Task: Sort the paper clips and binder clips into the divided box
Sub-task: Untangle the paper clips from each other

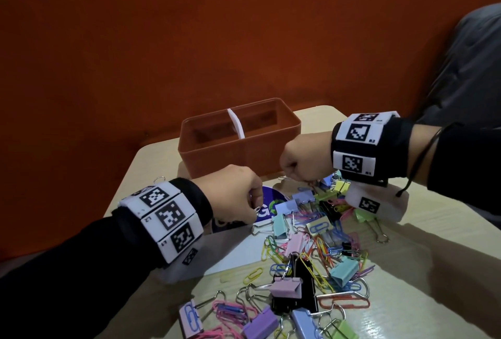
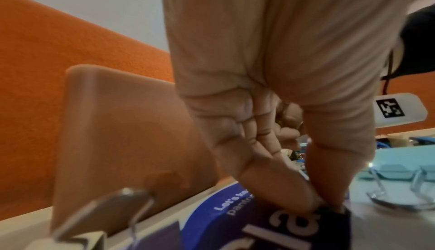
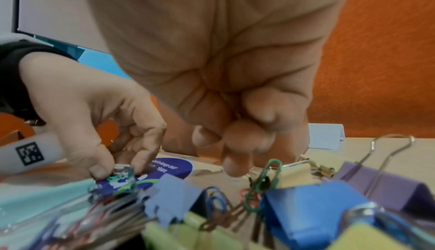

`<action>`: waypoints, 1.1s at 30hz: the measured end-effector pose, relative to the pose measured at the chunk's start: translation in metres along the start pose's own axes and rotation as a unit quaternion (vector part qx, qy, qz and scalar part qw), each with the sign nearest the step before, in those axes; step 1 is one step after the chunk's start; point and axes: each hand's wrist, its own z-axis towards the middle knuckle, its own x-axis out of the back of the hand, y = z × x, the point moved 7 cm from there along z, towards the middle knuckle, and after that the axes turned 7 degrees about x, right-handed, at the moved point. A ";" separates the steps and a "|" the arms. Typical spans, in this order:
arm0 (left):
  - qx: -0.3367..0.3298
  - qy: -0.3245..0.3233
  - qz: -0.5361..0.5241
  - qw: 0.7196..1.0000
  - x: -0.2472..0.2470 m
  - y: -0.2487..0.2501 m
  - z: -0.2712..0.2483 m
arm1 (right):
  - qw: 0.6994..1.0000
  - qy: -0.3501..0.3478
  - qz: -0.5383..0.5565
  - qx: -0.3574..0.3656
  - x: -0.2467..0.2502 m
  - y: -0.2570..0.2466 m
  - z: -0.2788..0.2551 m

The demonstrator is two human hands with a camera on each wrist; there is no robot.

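An orange-brown divided box (image 1: 230,159) with a white partition (image 1: 236,123) stands at the back of the table; both halves look empty. In front lies a mixed pile (image 1: 311,243) of coloured paper clips and binder clips. My left hand (image 1: 254,207) is low at the pile's left edge, thumb and forefinger pinching a small wire clip (image 3: 120,171) over a blue sticker (image 2: 223,226). My right hand (image 1: 301,180) hovers just in front of the box (image 2: 129,133), fingers curled tight (image 3: 233,166), with a thin paper clip (image 1: 309,182) showing under the tips.
The beige table (image 1: 433,257) is small, with its left edge close to my left wrist. A white sheet (image 1: 238,252) lies under the sticker. An orange wall (image 1: 189,40) rises behind the box, and grey fabric (image 1: 474,67) sits at the right.
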 end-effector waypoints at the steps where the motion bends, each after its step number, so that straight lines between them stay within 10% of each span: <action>1: 0.001 0.000 0.000 1.000 -0.001 0.000 0.000 | 1.000 -0.006 -0.017 -0.004 -0.003 -0.001 0.002; 21: 0.043 0.056 -0.017 0.997 0.012 -0.018 -0.001 | 0.989 -0.111 -0.093 -0.020 -0.026 -0.012 -0.001; 33: 0.000 0.061 0.065 0.996 0.005 -0.002 0.000 | 0.988 0.066 0.140 -0.015 0.041 -0.011 -0.010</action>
